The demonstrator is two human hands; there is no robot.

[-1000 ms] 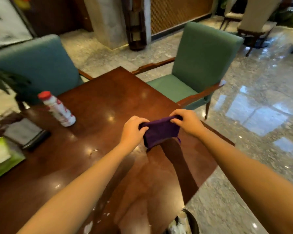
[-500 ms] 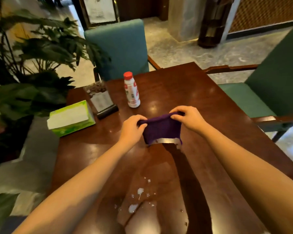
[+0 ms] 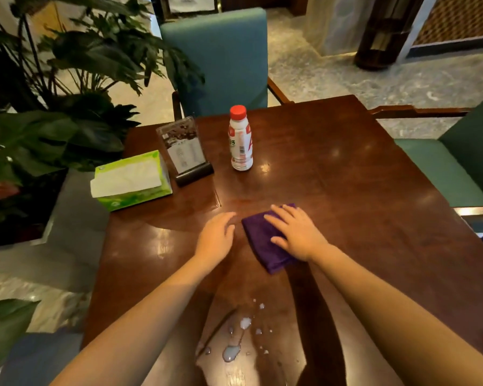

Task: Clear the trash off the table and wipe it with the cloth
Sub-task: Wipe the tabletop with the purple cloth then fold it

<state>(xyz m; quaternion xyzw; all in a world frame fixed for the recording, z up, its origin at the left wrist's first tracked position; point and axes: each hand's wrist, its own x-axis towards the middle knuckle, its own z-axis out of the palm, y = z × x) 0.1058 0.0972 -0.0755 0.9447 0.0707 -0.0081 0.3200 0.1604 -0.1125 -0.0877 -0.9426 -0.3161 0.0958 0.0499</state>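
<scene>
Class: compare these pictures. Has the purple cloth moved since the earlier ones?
Yes. Earlier both hands held it up above the table; now the cloth lies flat on the table, nearer than the bottle, under the right hand.

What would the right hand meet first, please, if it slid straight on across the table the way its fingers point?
Probably the red-capped white plastic bottle: the right hand, flat on the folded purple cloth, points up-left toward it, bare wood between.

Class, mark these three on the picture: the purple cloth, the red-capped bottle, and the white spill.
purple cloth [image 3: 258, 240]: head view, on its bare left part beside the hand.
red-capped bottle [image 3: 241, 143]: head view, on its label.
white spill [image 3: 231, 352]: head view, on the largest puddle.
</scene>
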